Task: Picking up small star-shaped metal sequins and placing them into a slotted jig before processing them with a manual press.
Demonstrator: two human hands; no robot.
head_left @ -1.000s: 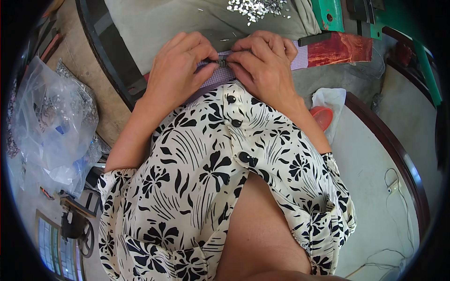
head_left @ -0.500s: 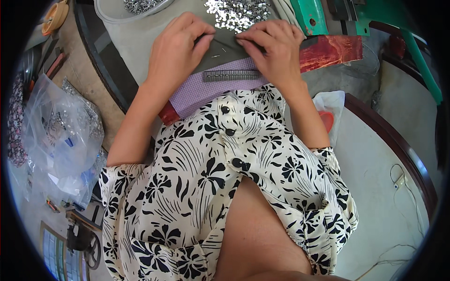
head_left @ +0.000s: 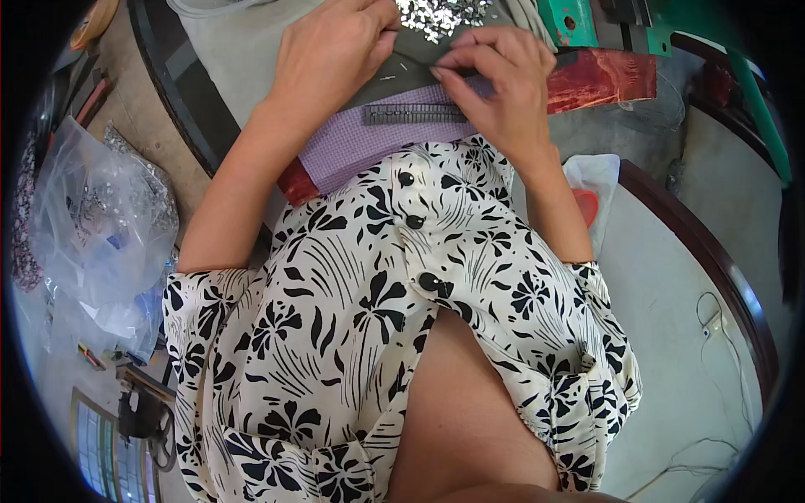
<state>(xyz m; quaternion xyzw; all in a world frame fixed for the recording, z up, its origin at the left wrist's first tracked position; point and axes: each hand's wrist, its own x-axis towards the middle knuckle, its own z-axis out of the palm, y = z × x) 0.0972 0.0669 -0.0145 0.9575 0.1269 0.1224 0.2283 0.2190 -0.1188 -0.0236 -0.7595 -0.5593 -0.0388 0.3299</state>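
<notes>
My left hand [head_left: 337,52] reaches toward the near left side of a heap of small shiny silver pieces [head_left: 440,15]. Its fingers are curled together, and what they hold, if anything, is hidden. Further right, my right hand [head_left: 501,74] has thumb and forefinger closed in a pinch; anything between them is too small to make out. Below its fingertips lies a dark grey slotted strip [head_left: 412,113] with a row of grooves. The strip rests on a lilac checked cloth [head_left: 335,159]. A few thin slivers [head_left: 389,78] lie on the dark surface between my hands.
A pale tub [head_left: 210,8] is cut off at the top edge. Green metal machine parts [head_left: 570,23] stand at the far right, beyond a red patterned board [head_left: 599,80]. Clear plastic bags [head_left: 109,218] sit at left. A white bag with something red [head_left: 587,201] lies right of my forearm.
My left hand has moved away from me, up to the heap's edge. My right hand has shifted slightly toward me, and the gap between the hands' fingertips has grown. The whole view has shifted a little.
</notes>
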